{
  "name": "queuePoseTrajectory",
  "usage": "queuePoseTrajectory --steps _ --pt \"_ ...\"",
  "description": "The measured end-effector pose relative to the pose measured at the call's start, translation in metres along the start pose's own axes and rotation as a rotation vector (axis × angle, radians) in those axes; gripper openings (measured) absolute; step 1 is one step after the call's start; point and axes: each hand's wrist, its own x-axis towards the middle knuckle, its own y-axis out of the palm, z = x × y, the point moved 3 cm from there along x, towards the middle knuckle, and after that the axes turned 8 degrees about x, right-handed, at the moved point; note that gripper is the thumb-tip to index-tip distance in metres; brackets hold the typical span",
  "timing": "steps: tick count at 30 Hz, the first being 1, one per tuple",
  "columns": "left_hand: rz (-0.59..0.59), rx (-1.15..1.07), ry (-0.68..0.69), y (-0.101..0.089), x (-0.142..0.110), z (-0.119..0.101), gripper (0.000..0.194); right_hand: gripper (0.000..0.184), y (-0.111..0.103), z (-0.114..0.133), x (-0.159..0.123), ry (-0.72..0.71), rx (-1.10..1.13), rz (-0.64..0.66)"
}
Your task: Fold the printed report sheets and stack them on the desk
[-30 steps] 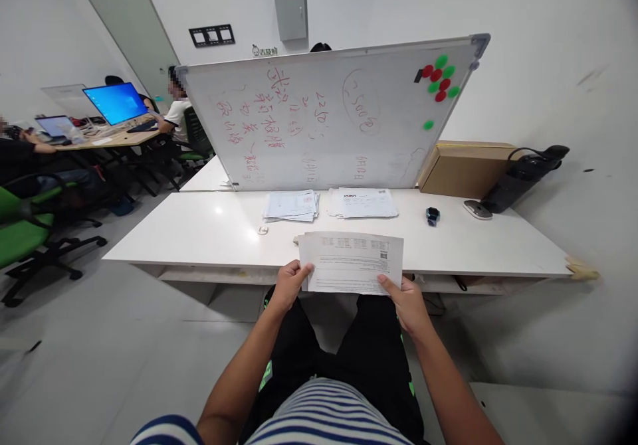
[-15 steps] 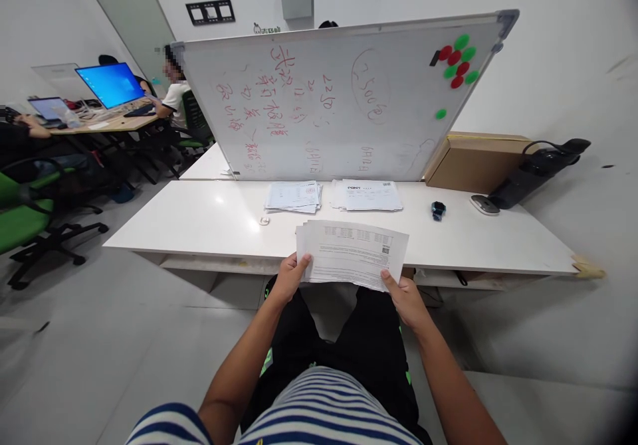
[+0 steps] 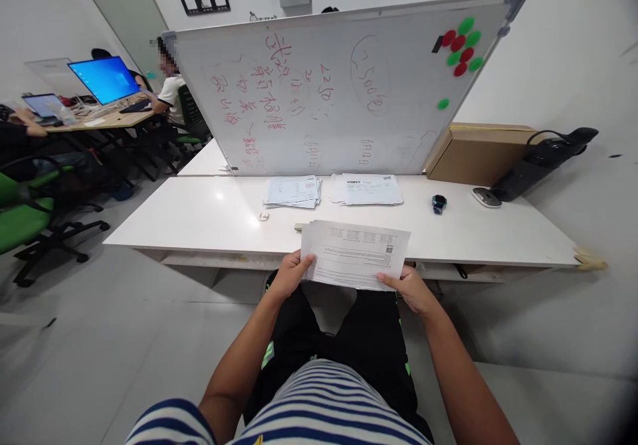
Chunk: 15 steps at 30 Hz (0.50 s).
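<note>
A small stack of printed sheets (image 3: pixel 355 254) is held between my two hands, over the front edge of the white desk (image 3: pixel 189 222). My left hand (image 3: pixel 292 273) pinches its left edge, thumb on top. At the lower right corner my right hand (image 3: pixel 413 288) is closed on the sheets, its thumb lying across the print and its fingers beneath. Beyond them, two piles of paper lie on the desk: one on the left (image 3: pixel 292 192) with a red stamp, and one on the right (image 3: pixel 371 190) with a dark heading.
A whiteboard (image 3: pixel 329 99) with red writing and magnets leans behind the piles. To the right are a watch (image 3: pixel 438 204), a mouse (image 3: pixel 486 197), a black bottle (image 3: pixel 543 163) and a cardboard box (image 3: pixel 478 153). A small white ring-like object (image 3: pixel 263 216) lies left. A person (image 3: pixel 172 93) sits at another desk.
My right thumb has shifted slightly left and lies flatter on the sheets. The stack has moved a little right, uncovering a small grey object behind its left corner. The camera view has tilted slightly.
</note>
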Motion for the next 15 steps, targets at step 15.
queuePoseTrajectory --steps 15 --pt "-0.228 0.150 0.049 -0.021 0.044 -0.016 0.041 0.042 0.063 0.044 0.061 -0.262 -0.342 -0.046"
